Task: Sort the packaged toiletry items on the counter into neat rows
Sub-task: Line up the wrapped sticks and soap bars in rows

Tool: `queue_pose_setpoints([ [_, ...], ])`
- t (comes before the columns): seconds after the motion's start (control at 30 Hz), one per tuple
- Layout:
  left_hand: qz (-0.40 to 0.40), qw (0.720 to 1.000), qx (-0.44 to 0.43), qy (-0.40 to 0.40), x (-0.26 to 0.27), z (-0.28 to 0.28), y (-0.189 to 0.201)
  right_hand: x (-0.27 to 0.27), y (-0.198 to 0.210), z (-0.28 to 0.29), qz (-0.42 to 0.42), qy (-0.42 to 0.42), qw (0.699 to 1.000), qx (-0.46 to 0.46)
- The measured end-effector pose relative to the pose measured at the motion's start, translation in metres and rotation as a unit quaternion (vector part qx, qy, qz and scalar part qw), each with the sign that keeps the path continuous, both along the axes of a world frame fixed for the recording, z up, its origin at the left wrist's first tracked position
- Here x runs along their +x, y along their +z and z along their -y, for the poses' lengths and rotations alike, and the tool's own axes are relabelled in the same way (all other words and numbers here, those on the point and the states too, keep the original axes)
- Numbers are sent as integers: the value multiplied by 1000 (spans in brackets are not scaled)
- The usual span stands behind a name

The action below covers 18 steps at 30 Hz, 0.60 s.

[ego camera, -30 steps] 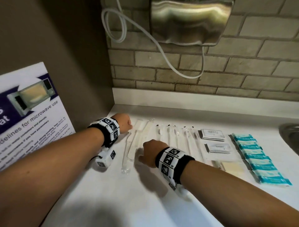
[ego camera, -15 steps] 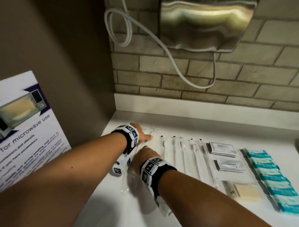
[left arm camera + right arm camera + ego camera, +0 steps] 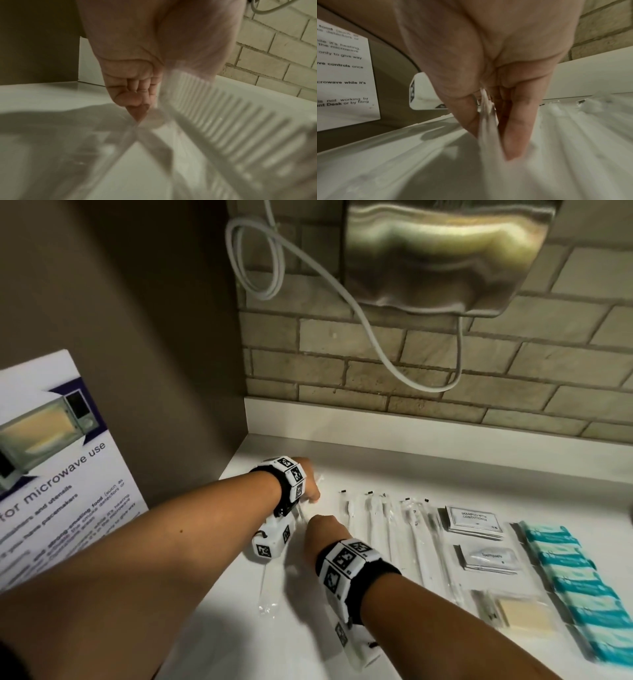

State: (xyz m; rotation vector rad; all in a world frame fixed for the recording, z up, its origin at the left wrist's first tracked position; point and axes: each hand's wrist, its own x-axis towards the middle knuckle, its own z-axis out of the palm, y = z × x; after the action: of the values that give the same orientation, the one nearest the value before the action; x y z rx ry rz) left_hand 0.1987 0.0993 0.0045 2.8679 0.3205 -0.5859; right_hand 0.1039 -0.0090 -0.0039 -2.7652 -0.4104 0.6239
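Observation:
My left hand sits at the counter's back left and pinches the top end of a clear-wrapped white comb between curled fingers. Just in front of it, my right hand pinches a clear wrapper between thumb and finger; its contents are blurred. A clear packet's tail lies below my left wrist. To the right lie rows of wrapped toothbrushes, shampoo sachets, toothpaste packets, a soap and teal packets.
The white counter ends at a brown side wall on the left, where a microwave notice leans. A brick wall rises behind, with a steel dispenser and a looped white cable overhead.
My two hands have drawn closer together over the comb packets. The left hand shifted right toward the toothbrush row, and the head view tilted up.

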Motion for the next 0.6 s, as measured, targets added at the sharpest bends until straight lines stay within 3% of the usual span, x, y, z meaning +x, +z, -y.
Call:
queue_pose_setpoints([
  [0.27, 93, 992, -49, 71, -23, -26, 13, 6, 10, 28, -5, -20, 1000, 17],
  [0.6, 118, 986, -91, 77, -59, -39, 13, 22, 11, 43, -16, -128, 972, 198],
])
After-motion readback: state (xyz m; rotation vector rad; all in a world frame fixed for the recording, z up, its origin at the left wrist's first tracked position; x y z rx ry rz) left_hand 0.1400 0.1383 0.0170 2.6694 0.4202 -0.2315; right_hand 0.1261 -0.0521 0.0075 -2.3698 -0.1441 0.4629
